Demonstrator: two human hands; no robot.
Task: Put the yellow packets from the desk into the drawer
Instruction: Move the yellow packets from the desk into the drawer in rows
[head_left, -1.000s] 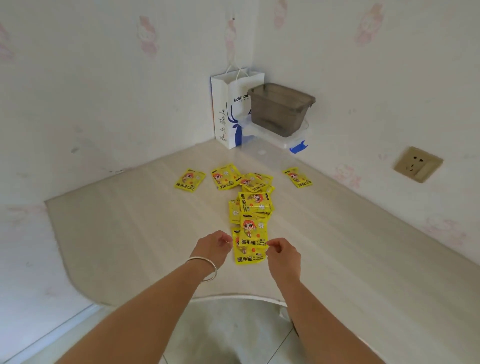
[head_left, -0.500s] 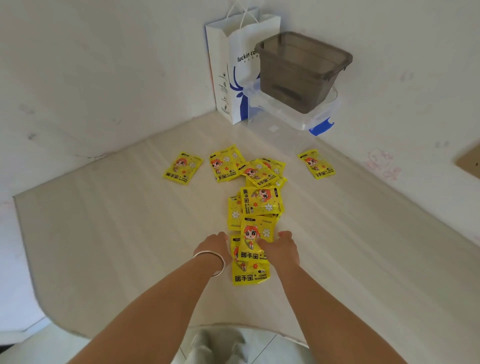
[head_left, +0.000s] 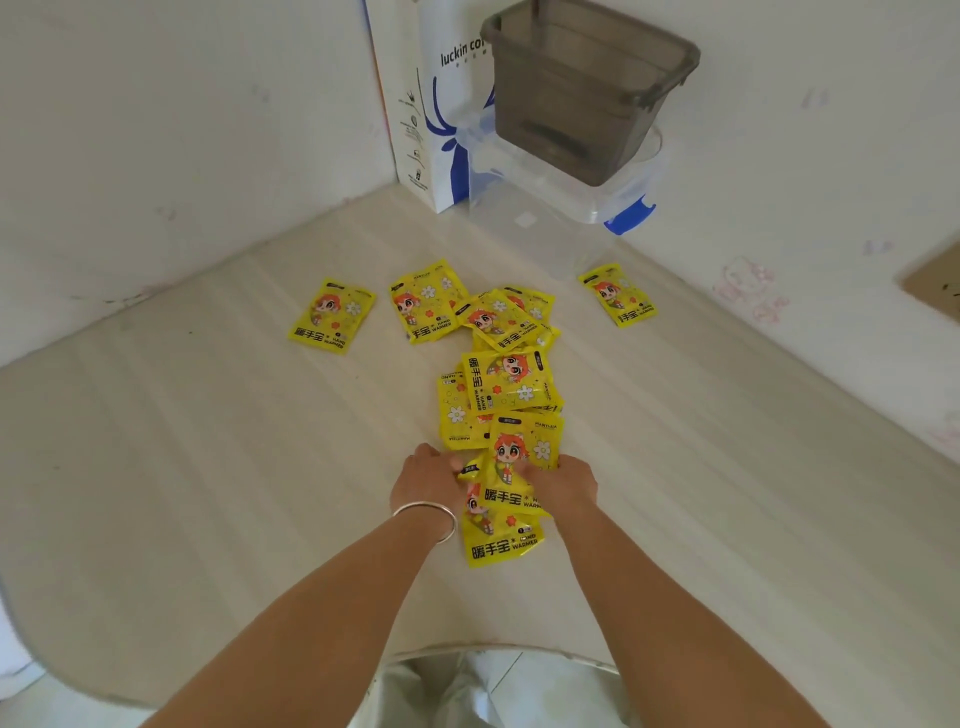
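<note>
Several yellow packets (head_left: 511, 389) lie scattered on the pale wood desk (head_left: 208, 467), most overlapping in a loose line up the middle, one apart at left (head_left: 332, 317), one apart at right (head_left: 618, 294). Left hand (head_left: 428, 480), bangle (head_left: 428, 514) on the wrist, and right hand (head_left: 563, 483) close in on the nearest packet (head_left: 511, 478) from either side, fingers pinching its edges; another packet (head_left: 501, 540) lies under it. In the far corner, a smoky grey bin (head_left: 587, 88), looks empty, sits in a clear tub with blue clip (head_left: 631, 215). White paper bag (head_left: 431, 104) just beside, contents hidden. White walls, socket (head_left: 935, 283) at right.
</note>
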